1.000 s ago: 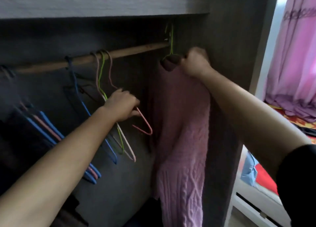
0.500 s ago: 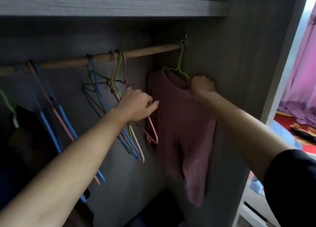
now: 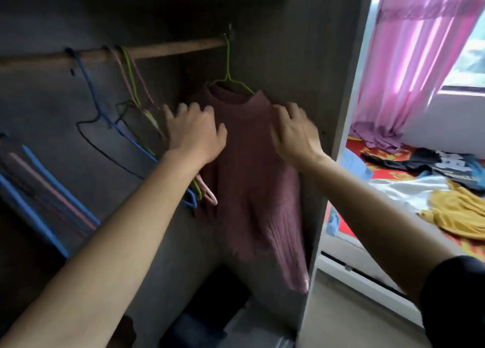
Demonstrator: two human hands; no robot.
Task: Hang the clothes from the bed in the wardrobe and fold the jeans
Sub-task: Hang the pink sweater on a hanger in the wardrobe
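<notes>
Pink sweater [image 3: 252,169] on green hanger [image 3: 228,67] between left hand [image 3: 195,135], right hand [image 3: 294,135]; both spread, seemingly touching shoulders.

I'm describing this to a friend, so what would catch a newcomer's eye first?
The pink sweater on a green hanger at the right end of the wardrobe rail, with the left hand and right hand open at its shoulders. To the right, a yellow garment lies among other clothes on the bed, below a pink curtain.
</notes>
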